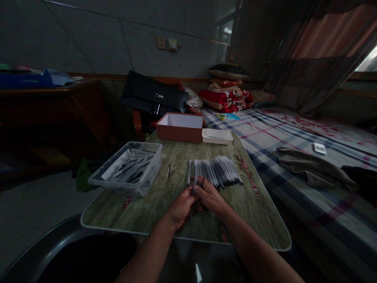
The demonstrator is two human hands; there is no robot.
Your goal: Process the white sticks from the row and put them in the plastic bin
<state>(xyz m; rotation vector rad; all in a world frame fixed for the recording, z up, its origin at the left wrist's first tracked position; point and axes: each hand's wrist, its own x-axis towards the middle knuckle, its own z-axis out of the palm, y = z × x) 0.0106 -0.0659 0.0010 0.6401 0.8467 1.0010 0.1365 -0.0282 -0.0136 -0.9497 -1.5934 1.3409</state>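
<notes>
My left hand [182, 206] and my right hand [211, 197] meet above the near half of the wood-patterned table [171, 157]. Their fingers are closed around a pale, see-through pen [195, 181] that points away from me. A thin dark piece [203, 181] sticks up by the right fingers; its kind is unclear. Just beyond the hands, a row of similar clear pens [216, 169] with dark ends lies side by side. To the left, a clear plastic box [153, 169] holds many loose pens. My fingertips are partly hidden and slightly blurred.
A reddish-brown box [179, 133] with a white inside and a small cream tray [218, 140] stand at the table's far edge. A bed with a checked sheet [265, 137] borders the right side. At the lower left is a dark, shiny curved rim [44, 245].
</notes>
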